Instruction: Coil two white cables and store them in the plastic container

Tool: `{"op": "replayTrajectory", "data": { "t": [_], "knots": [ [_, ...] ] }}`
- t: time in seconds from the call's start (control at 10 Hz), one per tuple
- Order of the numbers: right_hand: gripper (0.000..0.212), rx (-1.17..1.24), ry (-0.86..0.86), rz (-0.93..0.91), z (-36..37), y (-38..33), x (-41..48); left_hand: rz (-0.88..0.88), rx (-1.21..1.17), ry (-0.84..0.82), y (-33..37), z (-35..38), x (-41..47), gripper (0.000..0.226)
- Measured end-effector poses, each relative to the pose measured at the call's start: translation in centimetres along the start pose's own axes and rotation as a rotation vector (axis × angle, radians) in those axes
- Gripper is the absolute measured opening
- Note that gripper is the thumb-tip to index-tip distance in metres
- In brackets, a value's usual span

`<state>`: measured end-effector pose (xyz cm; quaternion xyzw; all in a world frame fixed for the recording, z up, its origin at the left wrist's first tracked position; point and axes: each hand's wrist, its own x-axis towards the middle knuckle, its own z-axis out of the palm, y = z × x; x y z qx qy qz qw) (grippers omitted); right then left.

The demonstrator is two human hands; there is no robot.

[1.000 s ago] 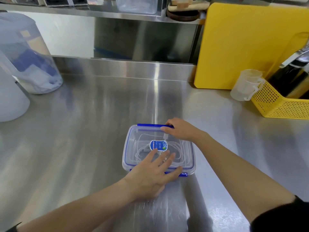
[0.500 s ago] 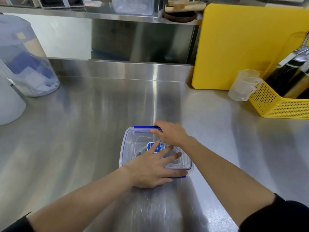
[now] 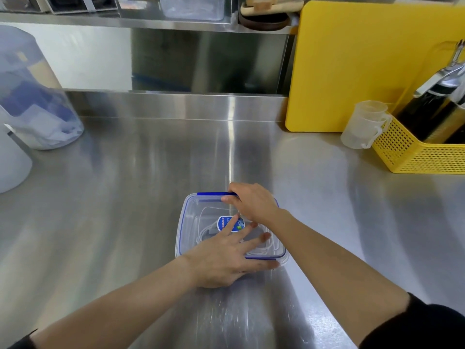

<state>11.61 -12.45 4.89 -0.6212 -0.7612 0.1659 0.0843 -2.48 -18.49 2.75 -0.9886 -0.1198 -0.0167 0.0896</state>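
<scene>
Plastic container (image 3: 187, 222) on tabletop (image 3: 125, 197), white cables (image 3: 256, 251) coiled inside. Left hand (image 3: 221, 258) splayed flat on lid; right hand (image 3: 254, 204) fingers apparently pinch the far blue latch (image 3: 211, 194).

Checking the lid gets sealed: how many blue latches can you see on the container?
2: far-edge latch under the right hand; near-edge latch by the left hand. Side latches, if any, aren't visible.

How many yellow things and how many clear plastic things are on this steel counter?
Yellow: 2, the cutting board and the perforated basket.
Clear plastic: 3, the lidded container, the measuring cup and the big tub at the left.
Total: 5
</scene>
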Motion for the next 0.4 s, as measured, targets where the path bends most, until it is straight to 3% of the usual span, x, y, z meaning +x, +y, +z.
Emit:
{"op": "replayTrajectory", "data": {
  "t": [0.3, 0.4],
  "knots": [
    [0.032, -0.016, -0.058, 0.003, -0.4, -0.1, -0.2, -0.032, -0.057, 0.038, 0.2, -0.6, -0.1, 0.038],
    [0.049, -0.001, -0.111, -0.021, -1.6, 0.4, -0.2, -0.03, -0.091, 0.048, -0.7, -2.1, -0.1, 0.043]
  ]
}}
